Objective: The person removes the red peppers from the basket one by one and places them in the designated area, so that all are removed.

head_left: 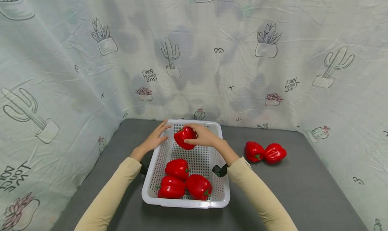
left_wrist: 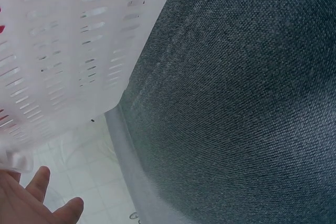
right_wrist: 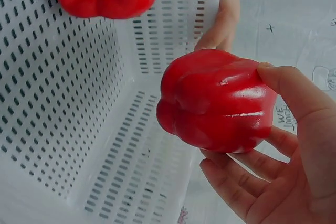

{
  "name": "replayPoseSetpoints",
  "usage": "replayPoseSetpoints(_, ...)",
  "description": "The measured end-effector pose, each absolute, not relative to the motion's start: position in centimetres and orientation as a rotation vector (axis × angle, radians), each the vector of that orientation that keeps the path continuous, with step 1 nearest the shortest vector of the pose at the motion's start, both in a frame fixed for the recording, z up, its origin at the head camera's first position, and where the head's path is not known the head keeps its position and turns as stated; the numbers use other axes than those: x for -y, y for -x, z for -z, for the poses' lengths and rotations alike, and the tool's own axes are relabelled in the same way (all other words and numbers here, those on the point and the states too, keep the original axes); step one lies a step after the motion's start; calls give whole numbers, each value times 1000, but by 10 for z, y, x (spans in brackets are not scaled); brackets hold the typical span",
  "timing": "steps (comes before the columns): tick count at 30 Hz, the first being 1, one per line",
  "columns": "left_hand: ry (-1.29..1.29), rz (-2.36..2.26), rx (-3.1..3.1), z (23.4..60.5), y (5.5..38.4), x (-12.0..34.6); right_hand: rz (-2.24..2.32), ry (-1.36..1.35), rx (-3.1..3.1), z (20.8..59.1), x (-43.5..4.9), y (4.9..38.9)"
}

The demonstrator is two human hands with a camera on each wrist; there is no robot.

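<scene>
Right hand (head_left: 205,135) pinches pepper (head_left: 183,139) over basket's (head_left: 212,204) far end, left hand (head_left: 154,139) spread at its left side; I'd lower gently before releasing.

In the head view, the bare right hand (head_left: 204,136) hides the three-o'clock side of a glossy red bell pepper (head_left: 183,138); dark marks (head_left: 249,166) on the beige fabric sleeve (head_left: 260,192) are too small to read. In the left-wrist view, edges crop the left hand (left_wrist: 23,203) at eight o'clock.

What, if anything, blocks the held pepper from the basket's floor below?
Nothing visible: the right hand holds the pepper over the far end of the basket; three other peppers lie nearer the person.
</scene>
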State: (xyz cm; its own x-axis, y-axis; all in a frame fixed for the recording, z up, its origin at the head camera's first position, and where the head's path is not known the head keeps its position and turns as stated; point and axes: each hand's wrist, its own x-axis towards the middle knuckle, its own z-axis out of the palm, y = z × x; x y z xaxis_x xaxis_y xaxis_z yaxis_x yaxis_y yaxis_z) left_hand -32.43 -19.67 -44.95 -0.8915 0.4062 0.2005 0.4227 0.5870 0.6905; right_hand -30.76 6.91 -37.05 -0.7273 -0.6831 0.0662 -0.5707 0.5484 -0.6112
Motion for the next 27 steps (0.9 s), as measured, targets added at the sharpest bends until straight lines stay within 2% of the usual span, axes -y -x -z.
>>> replayPoseSetpoints(27, 772, 1193, 2749, 450, 316, 201, 997, 884, -2821, 351, -124, 281)
